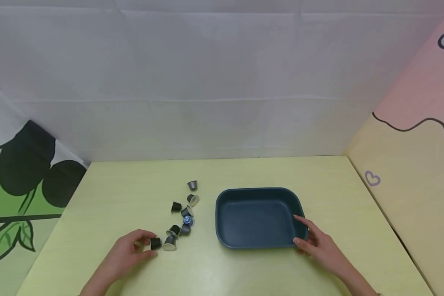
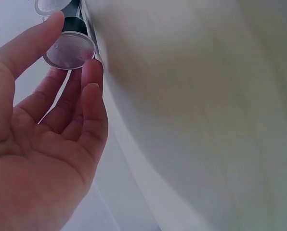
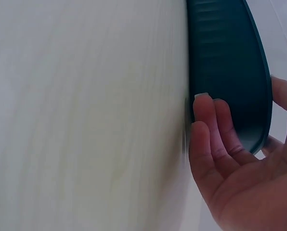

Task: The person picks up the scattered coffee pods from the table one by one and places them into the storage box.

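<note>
Head: looking forward and down over the table [image 1: 207, 273], from farthest back.
Left wrist: close up, facing along the left hand [image 2: 47, 144] toward a capsule [image 2: 69, 50].
Right wrist: close up, facing past the right hand [image 3: 249, 187] at the outer wall of a tray [image 3: 225, 62].
Shared with head: capsule, left hand by left wrist; tray, right hand by right wrist.

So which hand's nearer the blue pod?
Left. The left hand is by a black pod, left of the blue pod; the right hand holds the tray at its end farthest from the pod.

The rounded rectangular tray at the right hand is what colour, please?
The tray is dark blue, clearest in the head view.
</note>
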### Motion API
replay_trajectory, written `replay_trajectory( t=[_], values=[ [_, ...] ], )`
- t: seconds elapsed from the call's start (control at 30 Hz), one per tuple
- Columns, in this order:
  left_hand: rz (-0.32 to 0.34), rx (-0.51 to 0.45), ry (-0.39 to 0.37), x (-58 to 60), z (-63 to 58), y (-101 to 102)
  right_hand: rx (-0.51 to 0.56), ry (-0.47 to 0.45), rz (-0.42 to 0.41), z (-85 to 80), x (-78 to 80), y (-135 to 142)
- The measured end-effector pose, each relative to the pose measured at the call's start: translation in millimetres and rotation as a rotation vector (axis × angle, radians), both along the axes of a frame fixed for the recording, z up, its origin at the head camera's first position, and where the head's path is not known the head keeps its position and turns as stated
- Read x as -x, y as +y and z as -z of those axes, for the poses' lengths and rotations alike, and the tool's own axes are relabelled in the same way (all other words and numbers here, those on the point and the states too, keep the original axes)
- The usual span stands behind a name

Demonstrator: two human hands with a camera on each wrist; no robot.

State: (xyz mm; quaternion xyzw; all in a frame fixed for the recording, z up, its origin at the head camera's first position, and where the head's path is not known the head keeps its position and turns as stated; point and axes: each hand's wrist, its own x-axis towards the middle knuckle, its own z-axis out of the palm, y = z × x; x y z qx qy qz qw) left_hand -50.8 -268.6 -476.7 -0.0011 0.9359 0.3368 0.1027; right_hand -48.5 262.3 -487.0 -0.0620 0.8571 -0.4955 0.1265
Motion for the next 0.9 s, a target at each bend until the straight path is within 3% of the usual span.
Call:
replay_trajectory(
  t=[0.37, 0.67, 0.9],
  values=[
    [-0.002, -0.057, 0.065, 3.5, -2.6, 5.7, -0.005, -0.007, -0.008, -3.7, -0.8, 1.0],
    [-0.02, -0.051, 0.149, 4.9, -6.4, 7.9, 0.027, -0.023, -0.022, 0.4, -0.6, -1.6],
    [-0.002, -0.124, 0.206, 13.3, -4.8, 20.7, -0.014, 0.014, -0.004, -0.8, -1.5, -1.1]
  ],
)
